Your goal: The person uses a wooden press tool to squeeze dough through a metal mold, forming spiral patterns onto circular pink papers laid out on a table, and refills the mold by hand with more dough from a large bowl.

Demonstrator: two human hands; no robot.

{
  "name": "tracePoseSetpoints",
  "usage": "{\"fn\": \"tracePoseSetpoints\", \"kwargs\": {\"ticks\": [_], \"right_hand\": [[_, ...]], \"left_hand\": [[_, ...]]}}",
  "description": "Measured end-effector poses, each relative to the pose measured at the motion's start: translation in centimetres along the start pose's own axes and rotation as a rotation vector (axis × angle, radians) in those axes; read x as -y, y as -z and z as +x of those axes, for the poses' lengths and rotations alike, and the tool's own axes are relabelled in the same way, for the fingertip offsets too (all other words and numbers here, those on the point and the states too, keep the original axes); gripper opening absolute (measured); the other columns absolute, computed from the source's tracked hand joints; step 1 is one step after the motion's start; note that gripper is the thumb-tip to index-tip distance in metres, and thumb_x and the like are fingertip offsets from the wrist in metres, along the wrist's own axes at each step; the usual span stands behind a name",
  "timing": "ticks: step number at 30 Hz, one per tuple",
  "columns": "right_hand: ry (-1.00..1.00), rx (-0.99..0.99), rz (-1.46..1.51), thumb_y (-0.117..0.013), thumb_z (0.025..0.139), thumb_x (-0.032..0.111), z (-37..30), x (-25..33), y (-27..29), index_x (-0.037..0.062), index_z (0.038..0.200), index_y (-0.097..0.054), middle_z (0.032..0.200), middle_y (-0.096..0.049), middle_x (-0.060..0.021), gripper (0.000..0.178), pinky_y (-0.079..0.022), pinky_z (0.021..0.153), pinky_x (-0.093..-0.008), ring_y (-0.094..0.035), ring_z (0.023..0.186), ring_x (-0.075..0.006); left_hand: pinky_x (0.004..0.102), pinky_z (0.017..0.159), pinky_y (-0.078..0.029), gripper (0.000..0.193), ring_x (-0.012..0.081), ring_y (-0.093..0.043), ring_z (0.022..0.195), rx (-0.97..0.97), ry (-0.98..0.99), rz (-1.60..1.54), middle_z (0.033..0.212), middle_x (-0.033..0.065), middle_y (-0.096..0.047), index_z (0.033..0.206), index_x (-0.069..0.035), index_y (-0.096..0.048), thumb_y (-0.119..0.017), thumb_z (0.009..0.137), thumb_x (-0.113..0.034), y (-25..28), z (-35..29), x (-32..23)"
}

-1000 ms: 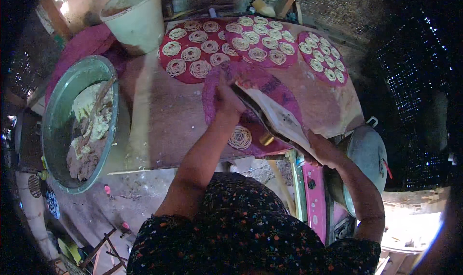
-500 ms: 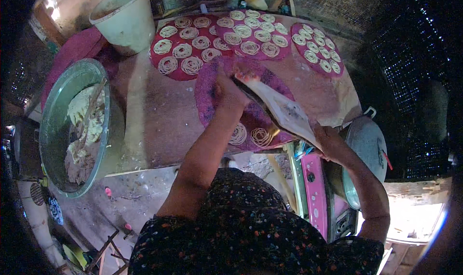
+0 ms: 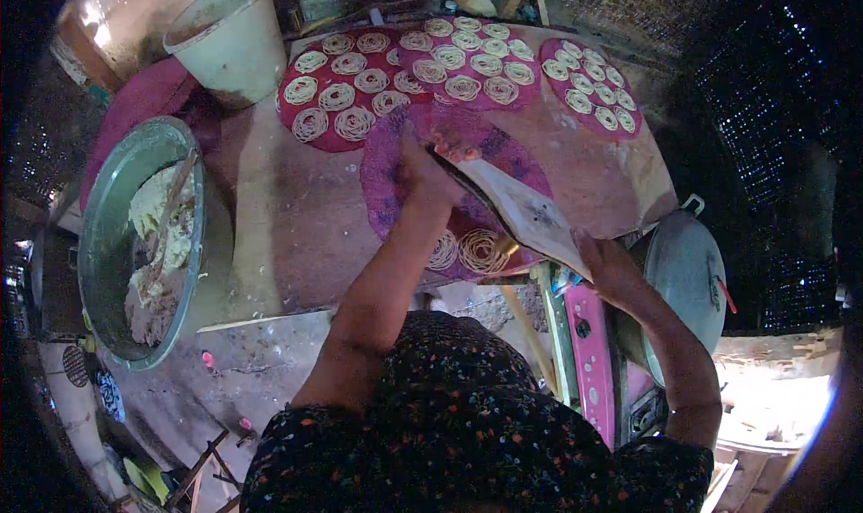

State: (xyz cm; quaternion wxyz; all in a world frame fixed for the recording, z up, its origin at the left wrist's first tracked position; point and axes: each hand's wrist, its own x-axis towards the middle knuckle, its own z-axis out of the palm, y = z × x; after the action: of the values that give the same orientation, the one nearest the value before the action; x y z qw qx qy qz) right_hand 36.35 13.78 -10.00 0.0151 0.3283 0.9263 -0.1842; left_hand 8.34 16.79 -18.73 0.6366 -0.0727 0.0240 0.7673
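Note:
Both my hands hold a long, pale-topped wooden press (image 3: 535, 216) tilted across the front of the table. A small brass nozzle (image 3: 508, 246) pokes out below it. My left hand (image 3: 429, 173) is closed around the far-left end, where something reddish shows; its fingers are partly hidden. At the near-right end, my right hand (image 3: 613, 266) is wrapped around the press. Beneath lies a round purple mesh sheet (image 3: 388, 176). A coil of thin pale dough strands (image 3: 483, 251) sits by the nozzle, with another dough coil (image 3: 441, 250) left of it.
Farther back, dough coils cover a red sheet (image 3: 286, 115), a purple sheet (image 3: 530, 93) and a smaller purple sheet (image 3: 556, 98). A green basin (image 3: 87, 261) of dough stands left, behind it a white bucket (image 3: 229, 50). Right are a large metal pot (image 3: 688, 279) and pink stove (image 3: 589, 360).
The view has shifted slightly. Both hands keep their hold on the press, and the dough coil under the nozzle looks a little denser.

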Motion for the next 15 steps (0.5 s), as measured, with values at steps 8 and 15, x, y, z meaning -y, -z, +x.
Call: {"fn": "tracePoseSetpoints", "kwargs": {"ticks": [8,15], "right_hand": [[-0.342,0.175,0.283,-0.025,0.093,0.037,3.8,1.2,-3.5,-0.0033,0.098,-0.049,0.074,-0.055,-0.0289,0.046,-0.043,0.071,-0.0495,-0.057,0.074,-0.0429],[-0.036,0.154,0.260,-0.030,0.090,0.044,1.7,-0.8,-2.5,-0.0020,0.096,-0.051,0.072,-0.057,-0.0233,0.051,-0.044,0.067,-0.0456,-0.058,0.072,-0.0374]], "left_hand": [[0.0312,0.044,-0.031,0.043,0.0142,-0.031,0.037,0.070,-0.038,0.043,0.044,-0.0025,-0.032,0.060,-0.016,-0.036,-0.035,0.084,-0.051,2.7,0.5,-3.8],[0.0321,0.051,-0.036,0.047,0.0167,-0.036,0.043,0.029,-0.091,0.121,0.045,-0.0009,-0.034,0.054,-0.016,-0.035,-0.038,0.083,-0.052,2.3,-3.2,-4.0]]}}
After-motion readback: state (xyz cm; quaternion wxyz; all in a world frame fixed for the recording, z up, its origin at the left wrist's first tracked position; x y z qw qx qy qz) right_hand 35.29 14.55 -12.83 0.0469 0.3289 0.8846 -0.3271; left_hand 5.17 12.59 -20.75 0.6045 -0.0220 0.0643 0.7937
